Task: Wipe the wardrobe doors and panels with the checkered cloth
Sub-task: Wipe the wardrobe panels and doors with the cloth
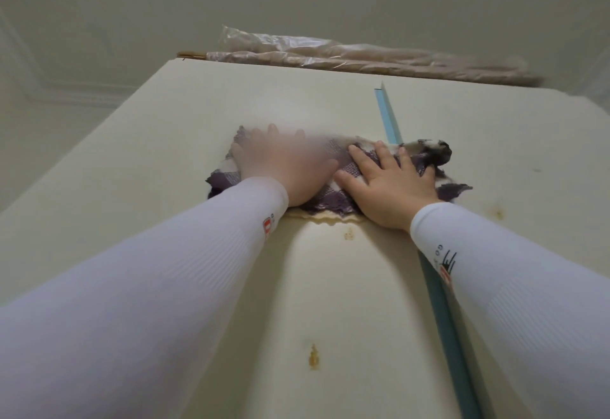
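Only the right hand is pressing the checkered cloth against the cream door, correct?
No. The head view shows both: the left hand and the right hand press flat on the checkered cloth against the cream door.

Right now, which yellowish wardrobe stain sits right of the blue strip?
The faint stain just above the right cuff; the other two lie left of the blue strip.

Cream wardrobe door [346, 303] with checkered cloth [330, 200] against it, plastic-wrapped bundle [363, 59] atop
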`<action>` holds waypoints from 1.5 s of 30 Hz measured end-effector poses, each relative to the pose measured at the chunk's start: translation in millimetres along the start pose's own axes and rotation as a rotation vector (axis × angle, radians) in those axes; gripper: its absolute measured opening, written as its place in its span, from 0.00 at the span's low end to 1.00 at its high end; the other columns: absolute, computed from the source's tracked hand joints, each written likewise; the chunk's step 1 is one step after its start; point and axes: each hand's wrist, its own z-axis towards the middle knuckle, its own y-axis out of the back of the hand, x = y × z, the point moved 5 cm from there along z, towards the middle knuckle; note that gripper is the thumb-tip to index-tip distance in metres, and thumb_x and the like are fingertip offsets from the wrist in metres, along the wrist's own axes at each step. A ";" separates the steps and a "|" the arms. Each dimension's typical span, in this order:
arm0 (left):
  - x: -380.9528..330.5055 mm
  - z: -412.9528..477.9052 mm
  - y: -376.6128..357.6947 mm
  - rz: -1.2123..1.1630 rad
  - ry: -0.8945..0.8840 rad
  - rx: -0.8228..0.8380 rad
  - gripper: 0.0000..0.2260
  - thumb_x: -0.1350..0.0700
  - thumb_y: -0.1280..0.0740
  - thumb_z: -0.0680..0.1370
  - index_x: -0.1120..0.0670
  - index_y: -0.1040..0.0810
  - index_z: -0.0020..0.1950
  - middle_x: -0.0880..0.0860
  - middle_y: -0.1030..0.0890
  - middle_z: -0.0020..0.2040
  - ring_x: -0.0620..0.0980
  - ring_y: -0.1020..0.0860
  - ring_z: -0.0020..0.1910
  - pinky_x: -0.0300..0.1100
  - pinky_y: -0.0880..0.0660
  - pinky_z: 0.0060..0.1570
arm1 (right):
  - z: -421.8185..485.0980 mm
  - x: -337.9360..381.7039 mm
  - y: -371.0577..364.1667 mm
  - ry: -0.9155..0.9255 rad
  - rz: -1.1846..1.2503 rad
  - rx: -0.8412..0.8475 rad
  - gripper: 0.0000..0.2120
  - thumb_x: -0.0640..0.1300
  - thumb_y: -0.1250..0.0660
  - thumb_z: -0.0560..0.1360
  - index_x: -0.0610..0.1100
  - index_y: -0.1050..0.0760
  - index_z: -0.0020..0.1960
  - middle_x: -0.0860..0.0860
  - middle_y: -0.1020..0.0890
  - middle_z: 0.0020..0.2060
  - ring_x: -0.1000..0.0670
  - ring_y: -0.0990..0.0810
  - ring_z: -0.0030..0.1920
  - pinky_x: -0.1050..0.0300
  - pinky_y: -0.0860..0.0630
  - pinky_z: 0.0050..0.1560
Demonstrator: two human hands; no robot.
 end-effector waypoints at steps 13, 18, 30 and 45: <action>1.0 -39.1 -4.5 -0.038 -0.009 0.004 0.37 0.27 0.55 0.71 0.42 0.56 0.76 0.53 0.58 0.77 0.57 0.60 0.75 0.62 0.60 0.69 | -41.5 2.9 -6.6 0.000 -0.016 0.005 0.30 0.67 0.60 0.76 0.60 0.60 0.75 0.50 0.59 0.76 0.47 0.61 0.76 0.35 0.60 0.70; 22.7 -54.6 -7.1 -0.029 -0.029 0.011 0.37 0.27 0.55 0.71 0.41 0.57 0.76 0.53 0.58 0.77 0.57 0.60 0.75 0.61 0.60 0.70 | -53.7 21.4 -12.6 -0.010 0.008 0.002 0.30 0.67 0.61 0.76 0.61 0.60 0.75 0.51 0.59 0.76 0.47 0.64 0.75 0.29 0.60 0.68; 158.6 -86.7 4.2 -0.009 0.082 0.002 0.36 0.27 0.55 0.71 0.40 0.57 0.75 0.51 0.58 0.77 0.55 0.59 0.75 0.59 0.58 0.70 | -75.6 157.9 -27.9 0.096 0.026 0.017 0.28 0.65 0.61 0.77 0.60 0.61 0.75 0.48 0.60 0.76 0.44 0.66 0.74 0.26 0.63 0.64; 188.4 -125.5 7.2 0.034 0.034 0.077 0.44 0.20 0.62 0.61 0.36 0.62 0.73 0.56 0.60 0.77 0.60 0.60 0.75 0.64 0.56 0.68 | -124.0 176.4 -34.9 0.045 0.025 0.108 0.30 0.73 0.60 0.72 0.69 0.62 0.71 0.49 0.66 0.75 0.39 0.71 0.72 0.21 0.65 0.59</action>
